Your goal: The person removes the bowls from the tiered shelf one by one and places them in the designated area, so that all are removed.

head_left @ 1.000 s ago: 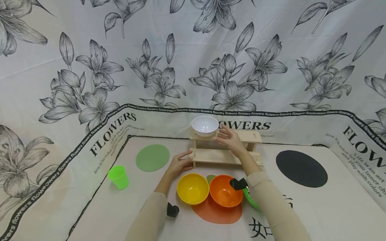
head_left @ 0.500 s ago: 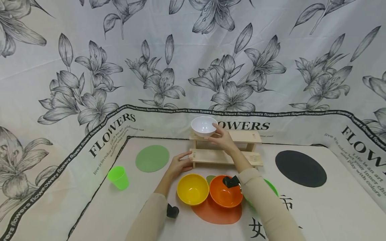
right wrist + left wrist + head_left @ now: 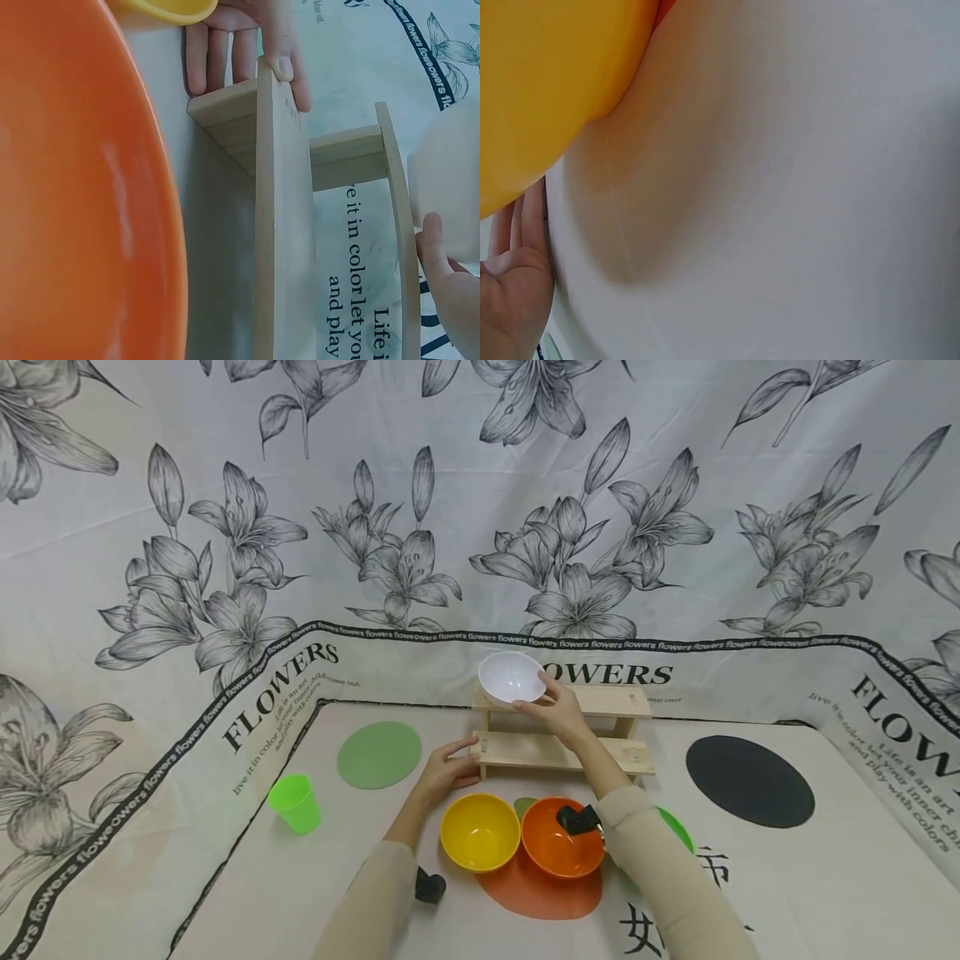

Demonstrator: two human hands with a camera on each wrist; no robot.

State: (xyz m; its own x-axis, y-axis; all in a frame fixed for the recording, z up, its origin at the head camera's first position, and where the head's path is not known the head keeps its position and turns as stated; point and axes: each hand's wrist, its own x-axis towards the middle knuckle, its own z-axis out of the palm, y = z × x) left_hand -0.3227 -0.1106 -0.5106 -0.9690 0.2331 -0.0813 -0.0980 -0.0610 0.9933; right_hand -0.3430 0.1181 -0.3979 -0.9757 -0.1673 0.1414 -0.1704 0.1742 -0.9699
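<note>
A white bowl is at the left end of the upper board of a two-tier wooden shelf. My right hand holds the bowl's right side between thumb and fingers, and the bowl tips slightly toward me. Whether its base touches the board is not clear. At the lower board's left end, my left hand grips the shelf; in the right wrist view its thumb lies on the board edge, the other fingers around the end. A yellow bowl partly covers that hand in the left wrist view.
Beside the yellow bowl stands an orange bowl, with a green item partly hidden behind my right sleeve. A green cup is at left. Flat round patches in green and black flank the shelf.
My right hand has moved left from beside the white bowl and taken hold of it. The bowl now tilts a little more toward me. The left hand stays on the shelf.
</note>
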